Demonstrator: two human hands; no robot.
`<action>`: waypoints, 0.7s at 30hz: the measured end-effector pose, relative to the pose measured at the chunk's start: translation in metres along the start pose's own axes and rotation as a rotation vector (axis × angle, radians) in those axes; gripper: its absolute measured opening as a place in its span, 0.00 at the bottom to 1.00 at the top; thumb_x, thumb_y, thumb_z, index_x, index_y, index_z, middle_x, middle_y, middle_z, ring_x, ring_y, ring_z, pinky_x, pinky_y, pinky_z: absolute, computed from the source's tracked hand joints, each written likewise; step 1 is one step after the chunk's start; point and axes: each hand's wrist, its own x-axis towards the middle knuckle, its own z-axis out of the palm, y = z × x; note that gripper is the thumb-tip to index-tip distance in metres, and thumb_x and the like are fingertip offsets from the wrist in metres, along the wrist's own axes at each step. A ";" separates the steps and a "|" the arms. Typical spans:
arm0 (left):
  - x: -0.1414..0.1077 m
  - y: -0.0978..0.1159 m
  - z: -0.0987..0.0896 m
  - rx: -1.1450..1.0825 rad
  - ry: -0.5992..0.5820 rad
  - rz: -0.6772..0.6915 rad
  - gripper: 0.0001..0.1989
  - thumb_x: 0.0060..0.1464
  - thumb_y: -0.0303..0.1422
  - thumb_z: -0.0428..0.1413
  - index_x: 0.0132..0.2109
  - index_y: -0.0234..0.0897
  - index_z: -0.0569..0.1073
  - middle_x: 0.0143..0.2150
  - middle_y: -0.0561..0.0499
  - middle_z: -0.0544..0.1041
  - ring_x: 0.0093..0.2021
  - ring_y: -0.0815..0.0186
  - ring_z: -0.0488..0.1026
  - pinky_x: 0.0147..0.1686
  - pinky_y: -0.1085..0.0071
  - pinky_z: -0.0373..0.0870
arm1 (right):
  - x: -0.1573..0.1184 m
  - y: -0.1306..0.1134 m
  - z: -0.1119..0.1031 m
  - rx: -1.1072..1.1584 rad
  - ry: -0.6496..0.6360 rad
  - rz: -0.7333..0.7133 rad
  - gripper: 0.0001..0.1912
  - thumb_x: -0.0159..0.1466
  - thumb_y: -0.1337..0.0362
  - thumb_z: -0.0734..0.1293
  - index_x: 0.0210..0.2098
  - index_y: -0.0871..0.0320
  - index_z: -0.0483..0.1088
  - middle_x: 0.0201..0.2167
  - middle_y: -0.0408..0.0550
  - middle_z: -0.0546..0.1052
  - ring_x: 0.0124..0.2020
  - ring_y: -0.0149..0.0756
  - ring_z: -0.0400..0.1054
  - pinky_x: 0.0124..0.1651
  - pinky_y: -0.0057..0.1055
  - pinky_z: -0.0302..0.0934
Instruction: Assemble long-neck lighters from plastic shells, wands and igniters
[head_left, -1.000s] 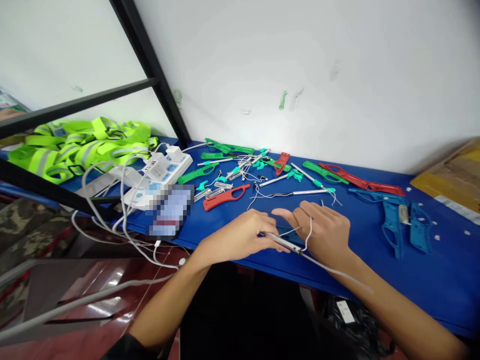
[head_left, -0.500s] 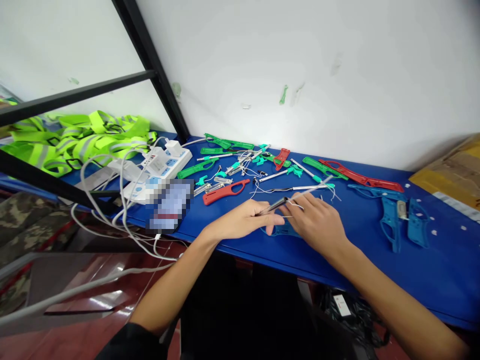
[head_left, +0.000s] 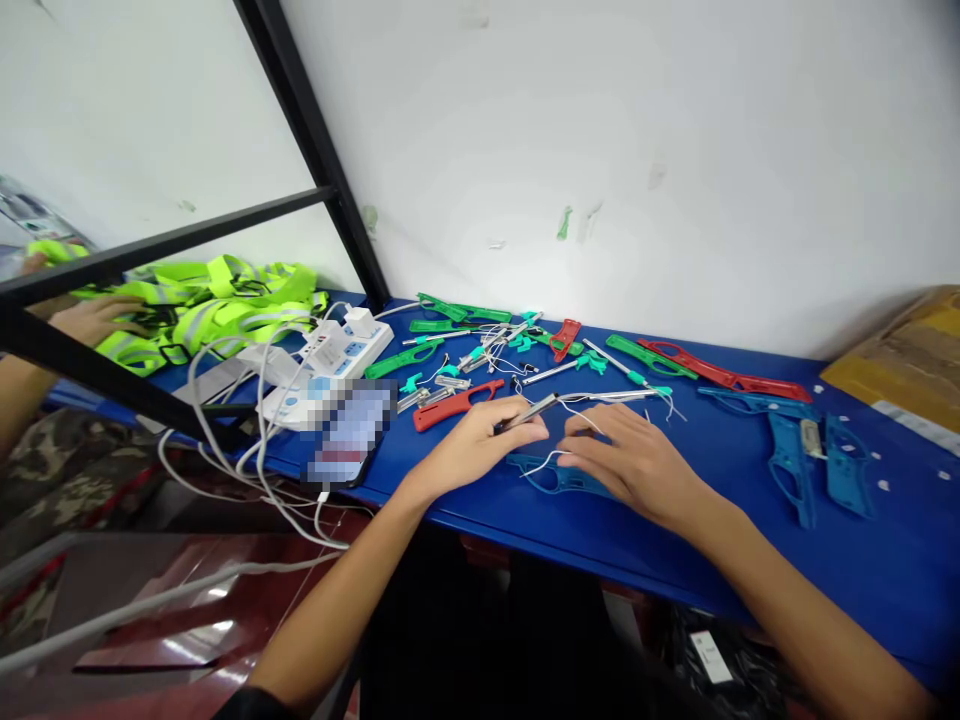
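My left hand (head_left: pixel 474 452) is closed around a short metal tube (head_left: pixel 535 408) that points up and to the right. A thin white wire (head_left: pixel 543 463) curves out from the fingertips of my right hand (head_left: pixel 641 455), which are pinched on it. More white wire loops between the tube's end and that hand. Under both hands a blue plastic lighter casing half (head_left: pixel 564 478) lies on the blue table (head_left: pixel 697 490). Behind them are metal tubes with teal triggers (head_left: pixel 592 364) and loose wires. A red casing half (head_left: pixel 450 408) rests just beyond my left hand.
Green casing halves (head_left: pixel 405 360) and a long red one (head_left: pixel 735 378) lie near the wall. Blue halves (head_left: pixel 846 465) are at right, before a cardboard box (head_left: pixel 907 345). A phone (head_left: pixel 351 435) and power strip (head_left: pixel 322 375) with cables sit left. Another person's hand (head_left: pixel 97 318) touches yellow reflective straps (head_left: pixel 225 310).
My right hand has opened some distance from the left, and the white wire now shows below its fingers. Another person's hands have come into view at left. The camera view has shifted slightly.
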 end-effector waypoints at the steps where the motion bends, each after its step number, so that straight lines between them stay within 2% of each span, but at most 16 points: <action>1: -0.003 0.000 -0.001 0.011 0.026 0.016 0.16 0.70 0.45 0.61 0.40 0.36 0.79 0.39 0.51 0.77 0.39 0.65 0.72 0.43 0.69 0.67 | -0.001 0.000 -0.001 0.056 0.011 0.030 0.11 0.79 0.60 0.63 0.49 0.55 0.78 0.43 0.51 0.82 0.41 0.38 0.75 0.46 0.37 0.69; 4: -0.013 0.000 0.000 0.015 0.060 0.032 0.14 0.71 0.44 0.61 0.46 0.36 0.80 0.36 0.52 0.78 0.37 0.66 0.73 0.40 0.71 0.69 | -0.001 -0.004 -0.003 0.277 0.024 0.143 0.15 0.80 0.64 0.62 0.61 0.51 0.76 0.51 0.52 0.82 0.50 0.40 0.76 0.53 0.37 0.71; 6: -0.020 -0.003 0.004 0.038 0.085 0.051 0.16 0.73 0.44 0.58 0.52 0.36 0.80 0.36 0.52 0.79 0.35 0.67 0.74 0.39 0.72 0.70 | 0.000 -0.007 -0.003 0.416 0.016 0.222 0.15 0.79 0.65 0.63 0.60 0.49 0.76 0.52 0.51 0.82 0.53 0.39 0.76 0.55 0.37 0.70; 10: -0.030 -0.012 0.012 0.102 0.165 0.157 0.17 0.76 0.43 0.55 0.60 0.38 0.80 0.45 0.47 0.84 0.37 0.67 0.79 0.45 0.70 0.76 | 0.006 -0.013 -0.002 0.603 -0.044 0.378 0.12 0.80 0.60 0.63 0.47 0.51 0.80 0.40 0.46 0.80 0.43 0.37 0.74 0.49 0.33 0.68; 13: -0.032 -0.016 0.015 0.131 0.246 0.233 0.15 0.76 0.39 0.56 0.61 0.38 0.80 0.46 0.46 0.85 0.38 0.67 0.80 0.48 0.69 0.78 | 0.010 -0.015 -0.001 0.740 -0.095 0.431 0.21 0.81 0.55 0.61 0.35 0.54 0.78 0.36 0.45 0.76 0.35 0.32 0.69 0.41 0.30 0.65; 16: -0.032 -0.017 0.015 0.141 0.309 0.294 0.12 0.74 0.35 0.59 0.58 0.38 0.81 0.46 0.46 0.85 0.40 0.66 0.82 0.47 0.70 0.79 | 0.011 -0.014 0.001 0.824 -0.107 0.422 0.28 0.80 0.49 0.60 0.29 0.56 0.75 0.36 0.46 0.75 0.36 0.32 0.70 0.42 0.31 0.64; 19: -0.035 -0.016 0.016 0.146 0.302 0.339 0.11 0.73 0.32 0.60 0.58 0.39 0.82 0.45 0.47 0.85 0.41 0.66 0.82 0.46 0.72 0.79 | 0.009 -0.013 0.001 0.878 -0.098 0.409 0.34 0.79 0.44 0.59 0.22 0.57 0.70 0.34 0.48 0.76 0.40 0.37 0.72 0.46 0.35 0.65; 21: -0.038 -0.016 0.016 0.163 0.301 0.376 0.11 0.72 0.30 0.60 0.58 0.39 0.82 0.45 0.47 0.85 0.42 0.66 0.81 0.46 0.71 0.79 | 0.009 -0.014 0.000 0.907 -0.115 0.449 0.36 0.80 0.45 0.58 0.20 0.57 0.68 0.38 0.50 0.78 0.40 0.37 0.72 0.46 0.36 0.66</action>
